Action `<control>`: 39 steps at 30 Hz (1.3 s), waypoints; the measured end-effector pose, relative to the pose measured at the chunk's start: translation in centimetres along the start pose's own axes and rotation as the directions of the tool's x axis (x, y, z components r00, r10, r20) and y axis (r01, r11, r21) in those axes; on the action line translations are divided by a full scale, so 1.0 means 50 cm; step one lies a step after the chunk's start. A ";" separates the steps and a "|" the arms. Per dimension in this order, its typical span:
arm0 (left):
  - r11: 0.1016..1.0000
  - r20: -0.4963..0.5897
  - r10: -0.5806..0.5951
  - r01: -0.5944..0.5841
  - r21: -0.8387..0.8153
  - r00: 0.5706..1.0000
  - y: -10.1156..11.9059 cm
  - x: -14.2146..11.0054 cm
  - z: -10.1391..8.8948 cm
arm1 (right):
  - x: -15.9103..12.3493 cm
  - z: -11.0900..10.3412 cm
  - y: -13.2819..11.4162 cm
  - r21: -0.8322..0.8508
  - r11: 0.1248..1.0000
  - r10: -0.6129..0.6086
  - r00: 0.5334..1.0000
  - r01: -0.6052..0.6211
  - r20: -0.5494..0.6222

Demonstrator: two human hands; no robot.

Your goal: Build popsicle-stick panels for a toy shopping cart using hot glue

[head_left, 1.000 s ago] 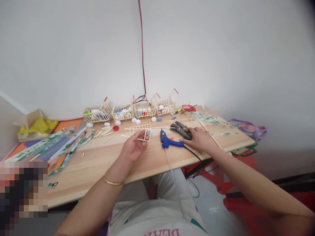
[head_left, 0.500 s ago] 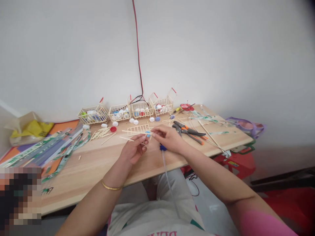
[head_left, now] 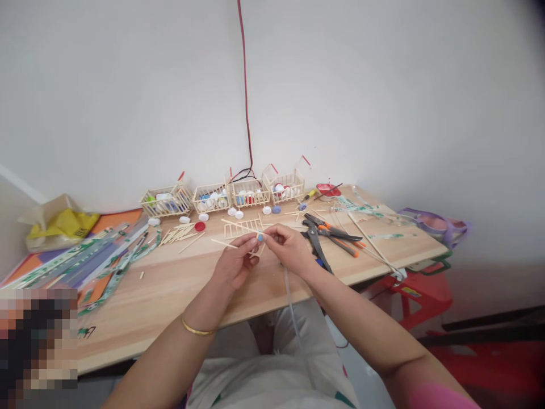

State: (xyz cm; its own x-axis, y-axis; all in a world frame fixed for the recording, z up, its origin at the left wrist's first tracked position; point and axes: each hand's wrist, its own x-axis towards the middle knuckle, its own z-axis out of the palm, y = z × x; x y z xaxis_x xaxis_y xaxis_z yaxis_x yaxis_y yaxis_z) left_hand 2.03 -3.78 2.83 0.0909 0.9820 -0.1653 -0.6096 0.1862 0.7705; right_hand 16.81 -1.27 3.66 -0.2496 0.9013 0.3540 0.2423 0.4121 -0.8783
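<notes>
My left hand [head_left: 235, 262] is closed in a pinch on a small frame of thin wooden sticks, whose ends poke out past the fingers [head_left: 224, 243]. Right beside it, my right hand [head_left: 288, 249] pinches the other side of the frame, fingertips nearly touching the left ones. A small blue disc [head_left: 260, 237] shows between the hands. Behind them a ladder-like stick grid [head_left: 240, 229] lies on the table. The blue glue gun [head_left: 319, 262] is mostly hidden under my right hand; its clear glue stick [head_left: 288, 287] hangs towards my lap.
Dark pliers [head_left: 315, 241] and orange-grey scissors [head_left: 340, 234] lie right of my hands. Several stick carts [head_left: 210, 199] filled with caps line the wall. Loose sticks [head_left: 174, 234] and a red cap [head_left: 199, 226] lie left, near packaged strips [head_left: 91, 258]. A red stool [head_left: 426, 295] stands right.
My right hand has left the dark tools on the right and come across to the stick frame in my left hand. My left hand has kept its pinch on the frame.
</notes>
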 end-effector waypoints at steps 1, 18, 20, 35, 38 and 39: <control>1.000 0.001 0.002 -0.002 -0.003 1.000 -0.002 0.002 -0.001 | -0.001 0.001 0.002 0.000 1.000 0.002 1.000 -0.002 -0.010; 0.999 -0.037 -0.016 0.014 -0.042 0.999 -0.003 0.005 0.002 | 0.006 -0.004 0.003 0.160 0.982 0.099 0.995 -0.103 0.032; 0.999 -0.037 -0.029 0.027 -0.045 0.999 0.000 0.002 0.005 | 0.006 -0.005 0.006 0.171 0.980 0.097 0.994 -0.104 0.051; 0.989 0.049 -0.103 0.107 -0.102 0.993 0.011 -0.010 0.017 | 0.007 -0.055 -0.008 0.197 0.962 0.181 0.982 -0.189 0.058; 0.990 0.059 -0.116 0.120 -0.073 0.991 0.009 -0.011 0.014 | 0.007 -0.045 -0.012 0.173 0.964 0.195 0.978 -0.204 0.068; 0.990 0.065 -0.120 0.124 -0.062 0.991 0.008 -0.011 0.013 | 0.008 -0.042 -0.012 0.165 0.964 0.198 0.977 -0.208 0.075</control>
State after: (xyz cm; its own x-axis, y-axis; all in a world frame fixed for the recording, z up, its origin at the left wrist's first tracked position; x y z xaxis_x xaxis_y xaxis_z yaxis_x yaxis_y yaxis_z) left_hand 2.24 -4.22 3.63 0.2147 0.9524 -0.2163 -0.6412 0.3045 0.7044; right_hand 18.52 -0.86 5.01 -0.2667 0.9524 0.1475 0.1309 0.1874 -0.9735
